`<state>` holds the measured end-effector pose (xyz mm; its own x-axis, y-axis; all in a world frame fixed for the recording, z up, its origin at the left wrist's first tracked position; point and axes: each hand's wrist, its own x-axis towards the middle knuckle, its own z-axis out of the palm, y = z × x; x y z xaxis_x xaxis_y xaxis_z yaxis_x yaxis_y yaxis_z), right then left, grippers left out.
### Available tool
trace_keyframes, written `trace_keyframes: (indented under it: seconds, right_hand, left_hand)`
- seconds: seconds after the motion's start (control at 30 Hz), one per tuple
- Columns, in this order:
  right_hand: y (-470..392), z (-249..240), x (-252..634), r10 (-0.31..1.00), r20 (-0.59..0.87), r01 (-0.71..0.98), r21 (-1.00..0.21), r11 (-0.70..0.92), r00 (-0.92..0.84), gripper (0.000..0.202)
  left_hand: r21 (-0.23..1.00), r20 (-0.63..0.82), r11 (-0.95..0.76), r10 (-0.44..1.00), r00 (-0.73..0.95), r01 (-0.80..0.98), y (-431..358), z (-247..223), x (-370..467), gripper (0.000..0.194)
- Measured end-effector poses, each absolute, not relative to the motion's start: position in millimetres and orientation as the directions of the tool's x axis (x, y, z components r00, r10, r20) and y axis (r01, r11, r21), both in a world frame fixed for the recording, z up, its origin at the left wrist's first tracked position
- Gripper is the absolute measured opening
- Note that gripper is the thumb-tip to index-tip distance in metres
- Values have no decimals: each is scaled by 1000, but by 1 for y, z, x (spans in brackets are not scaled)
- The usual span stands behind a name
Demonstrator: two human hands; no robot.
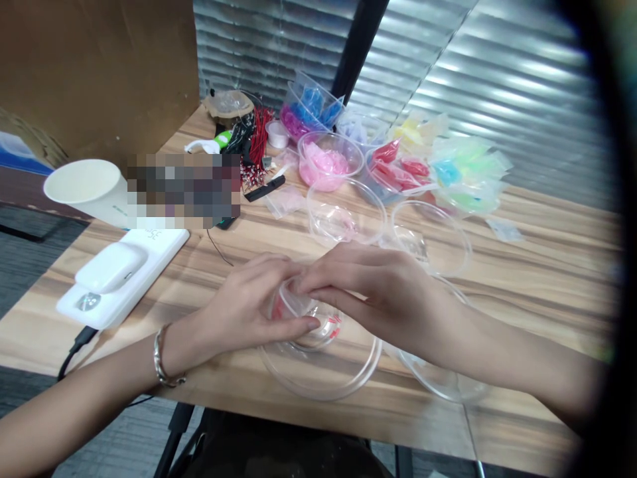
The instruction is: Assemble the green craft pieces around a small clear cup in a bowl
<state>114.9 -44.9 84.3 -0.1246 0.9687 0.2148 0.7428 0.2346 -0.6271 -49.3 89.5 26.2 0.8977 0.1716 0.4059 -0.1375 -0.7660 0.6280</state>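
Observation:
My left hand [263, 302], with a silver bracelet at the wrist, is wrapped round a small clear plastic bag [293, 297] with something red in it. The fingertips of my right hand [358, 275] are pinched together at the top of the same bag. Both hands are over a clear round plastic bowl [321, 392] near the table's front edge. Some small red pieces [334, 327] show at the bottom of the bowl. My fingers hide part of the bag.
Clear empty bowls [347, 211] stand behind my hands. Farther back are bowls of pink [326, 162], blue and red bags. At the left are a white power bank [144, 272], a paper cup [89, 189] and a cardboard box [99, 73].

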Motion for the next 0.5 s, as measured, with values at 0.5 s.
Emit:
trace_keyframes:
  seconds: [0.5]
  right_hand:
    - [-54,56,97,923,-104,893,231,385,-371,21]
  left_hand:
    - [340,655,-924,99,749,-174,95,23,-52,40]
